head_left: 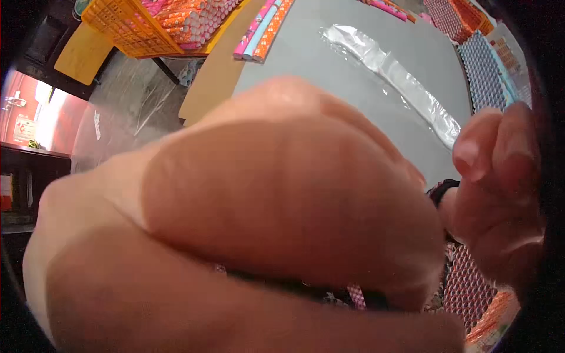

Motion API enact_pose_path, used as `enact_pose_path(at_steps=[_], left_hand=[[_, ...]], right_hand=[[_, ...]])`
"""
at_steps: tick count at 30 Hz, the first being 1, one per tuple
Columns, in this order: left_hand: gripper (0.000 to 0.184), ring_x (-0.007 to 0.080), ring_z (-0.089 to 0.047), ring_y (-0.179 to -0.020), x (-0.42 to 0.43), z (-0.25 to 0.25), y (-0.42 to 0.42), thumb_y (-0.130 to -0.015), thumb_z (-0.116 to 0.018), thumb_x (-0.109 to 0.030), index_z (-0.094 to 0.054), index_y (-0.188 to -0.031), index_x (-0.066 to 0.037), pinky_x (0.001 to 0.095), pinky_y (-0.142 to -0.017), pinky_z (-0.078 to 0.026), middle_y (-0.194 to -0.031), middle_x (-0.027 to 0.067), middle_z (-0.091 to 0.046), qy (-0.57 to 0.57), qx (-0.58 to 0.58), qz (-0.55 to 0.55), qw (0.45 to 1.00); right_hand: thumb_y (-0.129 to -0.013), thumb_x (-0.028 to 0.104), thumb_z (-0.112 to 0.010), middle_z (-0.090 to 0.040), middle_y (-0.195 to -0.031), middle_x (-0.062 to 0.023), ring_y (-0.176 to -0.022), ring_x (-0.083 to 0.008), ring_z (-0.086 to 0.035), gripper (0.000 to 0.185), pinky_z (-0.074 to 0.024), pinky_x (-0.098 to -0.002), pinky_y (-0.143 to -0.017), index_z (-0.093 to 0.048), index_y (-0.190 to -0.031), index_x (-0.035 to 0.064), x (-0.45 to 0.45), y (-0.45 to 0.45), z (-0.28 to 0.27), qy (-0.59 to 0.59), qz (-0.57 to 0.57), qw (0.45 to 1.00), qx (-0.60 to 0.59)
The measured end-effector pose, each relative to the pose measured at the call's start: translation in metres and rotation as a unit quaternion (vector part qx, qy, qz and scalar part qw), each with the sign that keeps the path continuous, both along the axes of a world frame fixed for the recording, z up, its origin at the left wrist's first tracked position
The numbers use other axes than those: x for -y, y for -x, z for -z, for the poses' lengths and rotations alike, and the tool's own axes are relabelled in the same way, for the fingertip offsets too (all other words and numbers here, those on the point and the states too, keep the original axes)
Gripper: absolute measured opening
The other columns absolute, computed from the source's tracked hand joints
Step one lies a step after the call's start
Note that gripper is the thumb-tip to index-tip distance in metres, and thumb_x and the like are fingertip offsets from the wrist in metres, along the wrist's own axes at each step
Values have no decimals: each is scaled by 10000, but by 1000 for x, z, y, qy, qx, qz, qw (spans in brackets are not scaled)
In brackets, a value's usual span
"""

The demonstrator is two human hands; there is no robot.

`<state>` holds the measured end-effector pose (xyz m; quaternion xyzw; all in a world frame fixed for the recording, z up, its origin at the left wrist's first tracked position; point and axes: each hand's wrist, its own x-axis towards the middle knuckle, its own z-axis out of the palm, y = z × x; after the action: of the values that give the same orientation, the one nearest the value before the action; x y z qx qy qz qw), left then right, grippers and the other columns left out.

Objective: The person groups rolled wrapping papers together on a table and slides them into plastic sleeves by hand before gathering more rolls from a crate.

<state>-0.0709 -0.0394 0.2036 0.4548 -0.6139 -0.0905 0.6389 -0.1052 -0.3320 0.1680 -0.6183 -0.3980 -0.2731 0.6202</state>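
Observation:
My left hand [282, 194] is very close to the camera and fills the middle and lower left of the view. It is blurred, and its fingertips and anything in them cannot be made out. At the right edge my right hand [500, 159] is raised near the lens, its fingers curled and pressed together; what they hold, if anything, is hidden. Beyond the hands, a crumpled clear plastic sleeve [403, 76] lies across the grey tabletop [306, 65]. Pink, light blue and orange patterned rolls [262, 32] lie side by side at the table's far left.
A yellow crate [132, 29] full of patterned rolls stands at the upper left, near a yellow stool [85, 53]. Stacked blue rolls [485, 67] and an orange crate [482, 20] are at the upper right. More rolls [468, 282] show at the lower right.

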Motion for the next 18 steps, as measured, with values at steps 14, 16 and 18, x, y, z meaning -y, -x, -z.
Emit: enact_pose_path(at_steps=[14,16,18], left_hand=[[207,256,-635,-983,-74,-36,0,-952,-539,-168,-700,-915,-43,425,-896,-473,-974,94,-708,46,-110,103,988],[198,248,-634,-981,-84,-38,3,-948,-542,-150,-703,-902,-45,415,-888,-478,-970,89,-709,51,-131,117,983],[191,240,-633,-980,-90,-40,6,-944,-546,-133,-707,-889,-47,404,-881,-483,-966,84,-710,58,-148,133,978]], right_hand=[[-951,486,-559,-457,-1391,-323,-1071,-298,-596,730,-476,-401,-928,-433,-1398,-76,-21,16,1,-5,41,999,-16],[-953,484,-556,-461,-1388,-320,-1061,-294,-597,726,-478,-397,-921,-433,-1399,-75,-26,15,4,-6,46,999,-25],[-955,482,-552,-465,-1386,-318,-1050,-289,-599,722,-480,-393,-915,-432,-1399,-74,-25,14,3,-5,54,998,-28]])
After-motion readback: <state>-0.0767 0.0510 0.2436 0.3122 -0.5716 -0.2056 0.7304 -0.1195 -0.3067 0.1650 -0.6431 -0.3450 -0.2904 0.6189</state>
